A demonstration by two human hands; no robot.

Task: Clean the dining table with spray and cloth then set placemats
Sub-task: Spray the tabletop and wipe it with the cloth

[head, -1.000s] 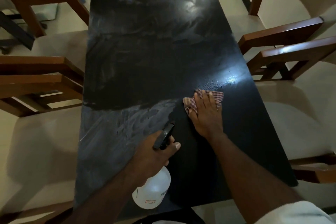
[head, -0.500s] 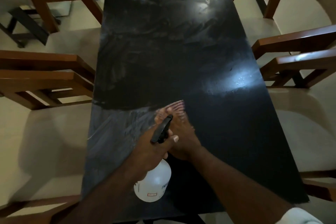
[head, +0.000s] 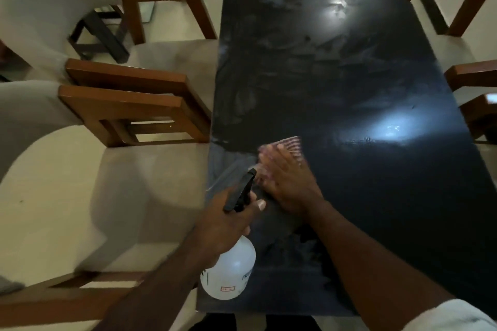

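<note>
Two hands (head: 226, 223) (head: 290, 183) work one bottle (head: 231, 269) and seemingly one cloth (head: 293, 142)

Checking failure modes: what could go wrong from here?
1. The nozzle of the spray bottle points toward the right hand; a squeeze by the left hand might wet it, not the table.
2. The cloth shows only beyond that flat hand, so it may bunch or slip out.
</note>
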